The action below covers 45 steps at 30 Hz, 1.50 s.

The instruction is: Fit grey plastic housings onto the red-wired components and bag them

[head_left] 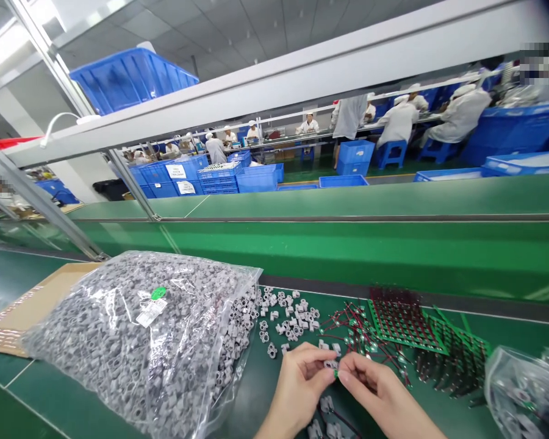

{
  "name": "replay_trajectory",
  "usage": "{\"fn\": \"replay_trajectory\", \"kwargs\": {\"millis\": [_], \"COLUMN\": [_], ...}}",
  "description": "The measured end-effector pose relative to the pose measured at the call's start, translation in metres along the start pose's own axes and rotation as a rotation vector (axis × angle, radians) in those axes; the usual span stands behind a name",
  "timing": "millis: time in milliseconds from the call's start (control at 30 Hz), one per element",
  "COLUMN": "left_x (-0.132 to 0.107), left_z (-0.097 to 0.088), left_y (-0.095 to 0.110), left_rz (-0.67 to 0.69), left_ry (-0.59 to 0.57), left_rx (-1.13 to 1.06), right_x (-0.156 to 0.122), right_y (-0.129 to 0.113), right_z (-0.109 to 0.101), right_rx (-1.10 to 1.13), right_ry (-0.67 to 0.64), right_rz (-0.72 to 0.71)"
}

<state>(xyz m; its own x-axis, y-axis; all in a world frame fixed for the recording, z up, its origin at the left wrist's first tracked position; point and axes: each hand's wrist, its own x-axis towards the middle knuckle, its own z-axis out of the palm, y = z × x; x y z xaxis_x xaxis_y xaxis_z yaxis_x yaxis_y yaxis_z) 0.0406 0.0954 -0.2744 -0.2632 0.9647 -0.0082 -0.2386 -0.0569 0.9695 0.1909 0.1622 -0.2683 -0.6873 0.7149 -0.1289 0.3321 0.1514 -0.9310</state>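
My left hand (297, 387) and my right hand (375, 390) meet above the green bench mat, pinching a small grey plastic connector (331, 364) and a tiny green circuit board (335, 373) between their fingertips. Which hand holds which piece is hard to tell. Loose grey connectors (288, 320) lie just beyond my left hand, spilling from a large clear bag of them (137, 341). Thin red-and-black wires with small green boards (352, 326) lie beyond my right hand. Several assembled pieces (324, 414) lie below my hands. A green board panel (405, 323) lies further right.
A cardboard sheet (41, 305) lies under the large bag. A clear bag of parts (526, 393) sits at the right edge. A green conveyor belt (348, 262) runs behind the bench. Beyond it are blue crates (215, 180) and co-workers in white at other benches.
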Motion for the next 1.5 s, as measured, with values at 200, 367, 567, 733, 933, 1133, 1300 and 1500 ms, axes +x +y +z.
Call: {"fn": "replay_trajectory", "kwargs": {"millis": [200, 367, 567, 733, 933, 1133, 1300, 1500], "left_x": [-0.002, -0.004, -0.007, -0.01, -0.009, -0.013, -0.015, -0.013], "left_z": [0.001, 0.001, 0.004, 0.007, 0.005, 0.004, 0.002, 0.004], "left_y": [-0.002, -0.006, 0.002, 0.013, 0.009, 0.009, 0.01, 0.005], "left_rz": [-0.036, -0.029, 0.032, 0.146, 0.121, 0.116, 0.071, -0.038], "left_ry": [-0.014, -0.023, 0.007, -0.019, -0.001, -0.021, -0.028, -0.017], "left_rx": [-0.067, 0.025, 0.3, 0.514, 0.42, 0.512, 0.534, 0.338], "right_x": [0.002, 0.004, 0.002, -0.003, -0.007, -0.009, -0.011, -0.011], "right_y": [0.013, 0.013, 0.01, 0.006, -0.005, -0.005, -0.003, 0.004], "right_z": [0.0, 0.001, 0.005, 0.008, 0.005, 0.009, 0.013, 0.005], "right_rx": [0.054, 0.144, 0.017, -0.131, -0.264, -0.294, -0.317, -0.224], "right_ry": [0.017, 0.025, 0.125, 0.158, 0.199, 0.218, 0.267, 0.152], "right_rz": [0.03, 0.044, 0.016, -0.046, -0.256, -0.335, -0.4, -0.273]}}
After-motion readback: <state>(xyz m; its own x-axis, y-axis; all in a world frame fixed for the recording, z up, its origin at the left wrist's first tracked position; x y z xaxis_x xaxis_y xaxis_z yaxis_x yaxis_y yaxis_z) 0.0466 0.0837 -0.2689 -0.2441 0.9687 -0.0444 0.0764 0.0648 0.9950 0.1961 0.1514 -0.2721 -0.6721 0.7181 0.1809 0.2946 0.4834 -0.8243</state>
